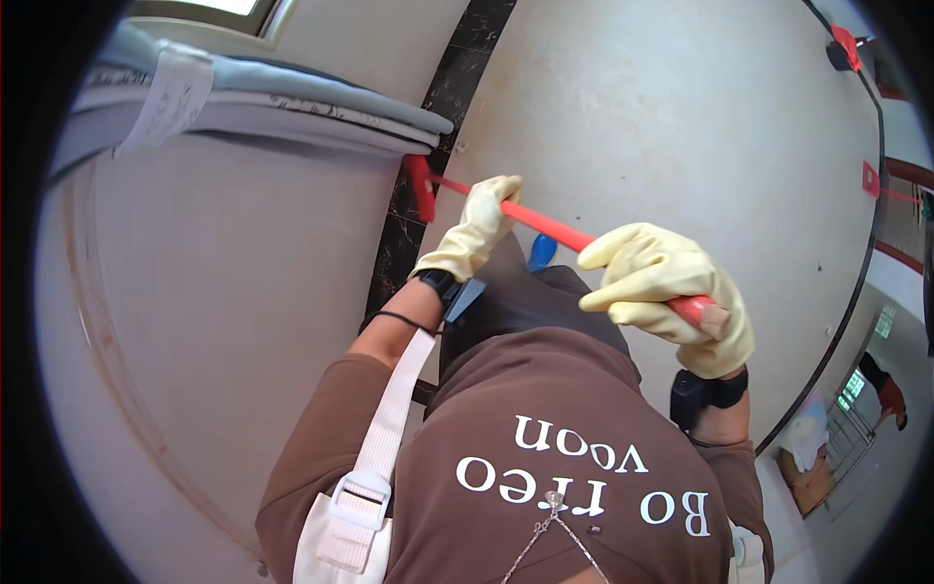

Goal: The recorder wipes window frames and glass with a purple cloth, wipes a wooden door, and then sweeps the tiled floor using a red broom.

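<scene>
A long red pole point(550, 226) with a red head point(419, 188), which looks like a broom, slants across in front of me. My left hand point(479, 232), in a pale yellow rubber glove, is closed round the pole nearer to its head. In a matching glove, my right hand point(676, 287) wraps the opposite end, where a wooden-coloured tip sticks out. Its thumb and some fingers point to the left. The head is beside the dark skirting along the wall, under the end of some layered grey padding point(321, 112). Bristles cannot be made out.
A pale wall point(224, 292) runs along my left, with dark skirting point(394, 248) at its foot. One blue shoe point(543, 251) shows below me. On the far right, past a dark floor strip, are a carton point(812, 482), a metal rack point(851, 438) and another person point(883, 394).
</scene>
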A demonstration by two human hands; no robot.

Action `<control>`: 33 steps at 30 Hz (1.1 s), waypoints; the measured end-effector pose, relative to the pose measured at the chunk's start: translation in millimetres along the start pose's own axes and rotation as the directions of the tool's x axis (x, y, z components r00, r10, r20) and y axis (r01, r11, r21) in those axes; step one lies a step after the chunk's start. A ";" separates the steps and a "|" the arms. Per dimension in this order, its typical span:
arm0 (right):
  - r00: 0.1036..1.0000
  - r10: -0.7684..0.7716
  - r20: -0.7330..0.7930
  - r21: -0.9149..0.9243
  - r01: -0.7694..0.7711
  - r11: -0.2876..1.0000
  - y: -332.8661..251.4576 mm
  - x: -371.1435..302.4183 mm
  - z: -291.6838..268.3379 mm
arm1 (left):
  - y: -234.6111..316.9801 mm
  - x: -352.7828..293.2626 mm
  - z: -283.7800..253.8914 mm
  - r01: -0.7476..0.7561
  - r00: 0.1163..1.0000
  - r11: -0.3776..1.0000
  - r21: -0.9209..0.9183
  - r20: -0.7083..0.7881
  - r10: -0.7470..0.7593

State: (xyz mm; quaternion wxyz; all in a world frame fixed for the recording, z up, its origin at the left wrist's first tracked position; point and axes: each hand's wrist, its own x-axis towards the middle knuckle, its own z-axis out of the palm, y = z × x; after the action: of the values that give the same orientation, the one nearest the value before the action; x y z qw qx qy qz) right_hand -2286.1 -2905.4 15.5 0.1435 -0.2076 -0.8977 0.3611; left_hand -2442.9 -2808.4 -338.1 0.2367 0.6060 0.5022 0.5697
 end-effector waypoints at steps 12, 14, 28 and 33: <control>0.756 -0.590 0.282 0.150 0.573 0.806 -42.3 -31.2 -64.5 | 139.5 45.3 13.5 -0.239 0.971 0.970 0.035 -0.021 0.240; 0.728 -0.637 0.251 0.278 0.576 0.768 -29.1 -33.0 -68.0 | 134.7 32.6 4.6 -0.185 0.971 0.980 0.072 -0.141 0.194; 0.941 -0.297 -0.160 0.363 0.336 0.869 13.2 19.3 -10.9 | 54.2 -2.8 -13.4 0.002 0.984 0.995 0.101 -0.177 0.016; 0.922 -0.383 -0.048 0.236 0.383 0.893 -2.1 4.0 -30.6 | 80.6 40.1 -11.3 -0.207 0.976 0.977 0.040 -0.061 0.209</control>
State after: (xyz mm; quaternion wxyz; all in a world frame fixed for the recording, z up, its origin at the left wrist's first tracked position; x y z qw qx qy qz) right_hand -2277.7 -2886.8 38.7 0.2362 -0.0077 -0.8703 0.4320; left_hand -2432.2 -2807.3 -247.9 0.1491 0.6403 0.4529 0.6023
